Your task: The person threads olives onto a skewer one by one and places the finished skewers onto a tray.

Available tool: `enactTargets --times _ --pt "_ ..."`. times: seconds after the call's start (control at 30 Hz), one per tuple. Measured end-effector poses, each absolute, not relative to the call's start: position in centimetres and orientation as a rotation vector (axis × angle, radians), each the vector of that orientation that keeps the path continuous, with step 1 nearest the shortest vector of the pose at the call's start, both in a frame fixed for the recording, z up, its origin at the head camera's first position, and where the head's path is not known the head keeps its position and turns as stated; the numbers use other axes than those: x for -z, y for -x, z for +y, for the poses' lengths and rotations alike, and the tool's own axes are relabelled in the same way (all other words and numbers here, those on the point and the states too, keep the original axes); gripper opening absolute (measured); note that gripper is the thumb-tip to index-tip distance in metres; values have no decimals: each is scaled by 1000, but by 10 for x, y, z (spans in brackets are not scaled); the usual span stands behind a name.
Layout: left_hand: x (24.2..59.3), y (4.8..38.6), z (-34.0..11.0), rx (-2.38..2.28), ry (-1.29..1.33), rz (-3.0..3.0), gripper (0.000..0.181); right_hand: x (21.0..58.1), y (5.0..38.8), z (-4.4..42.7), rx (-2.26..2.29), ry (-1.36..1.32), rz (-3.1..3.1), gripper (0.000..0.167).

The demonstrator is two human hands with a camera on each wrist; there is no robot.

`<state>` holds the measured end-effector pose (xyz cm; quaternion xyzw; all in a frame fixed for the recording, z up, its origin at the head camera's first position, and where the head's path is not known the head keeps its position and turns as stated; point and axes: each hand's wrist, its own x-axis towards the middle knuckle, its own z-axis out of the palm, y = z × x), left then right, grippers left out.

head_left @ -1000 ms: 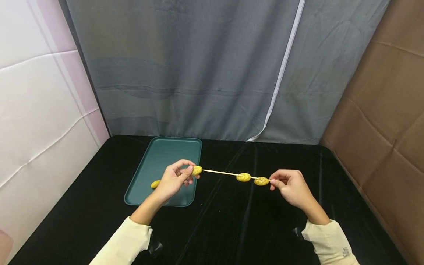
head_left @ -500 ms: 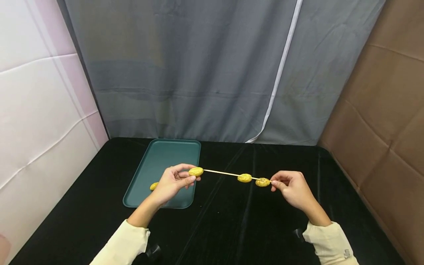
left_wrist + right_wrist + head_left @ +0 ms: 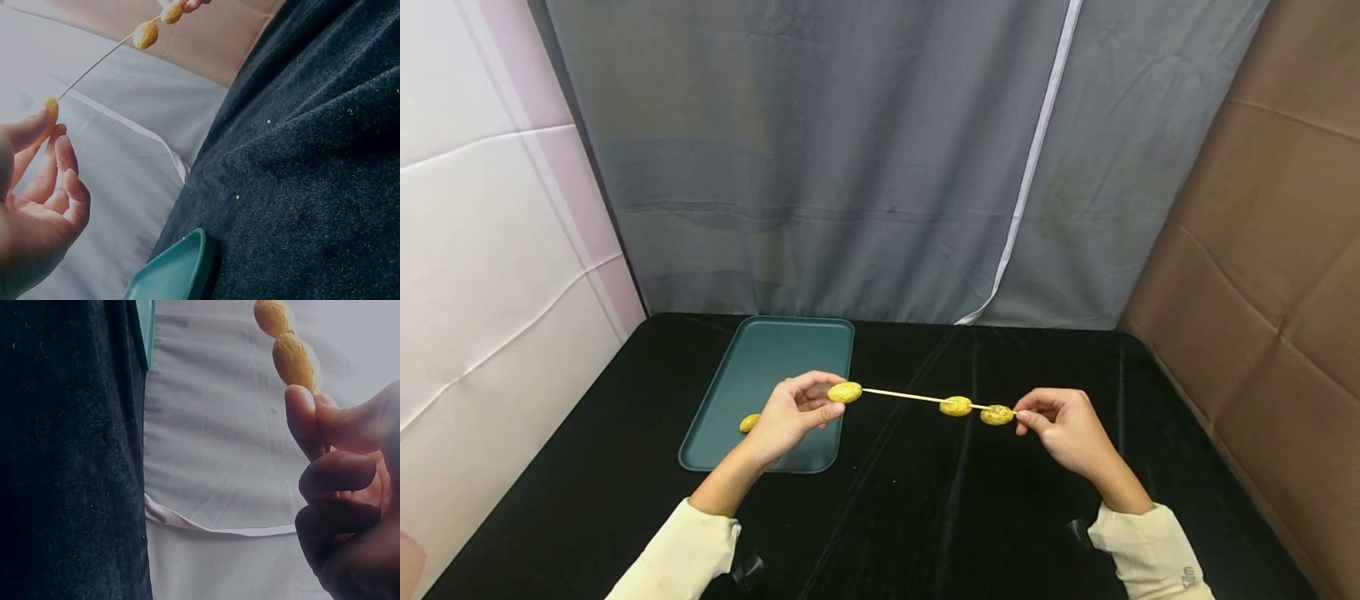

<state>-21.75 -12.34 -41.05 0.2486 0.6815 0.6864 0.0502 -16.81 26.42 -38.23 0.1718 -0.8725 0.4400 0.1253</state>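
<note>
My left hand pinches a yellow oval piece, mottled like a small fruit, at the left end of a thin wooden skewer. In the left wrist view the thumb presses that yellow piece from one side, other fingers loosely bent below. Two similar pieces sit on the skewer near its right end, an inner one and an outer one. Just beyond the outer piece, my right hand pinches the skewer between thumb and forefinger. The skewer hangs above the table, nearly level.
A dark green tray lies at the table's left, partly behind my left hand. On it rests another yellow piece, partly hidden by the wrist. Black cloth covers the table; a grey curtain hangs behind it.
My left fingers have shifted on the end piece, which shows more fully now than a second ago. The right hand keeps its pinch, and the skewer has barely moved.
</note>
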Motion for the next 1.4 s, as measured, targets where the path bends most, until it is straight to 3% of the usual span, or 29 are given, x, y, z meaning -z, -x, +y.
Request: enactTargets --times 1.4 --pt "411 223 -123 -2098 -766 2054 39 383 170 262 -1264 -552 -2495 12"
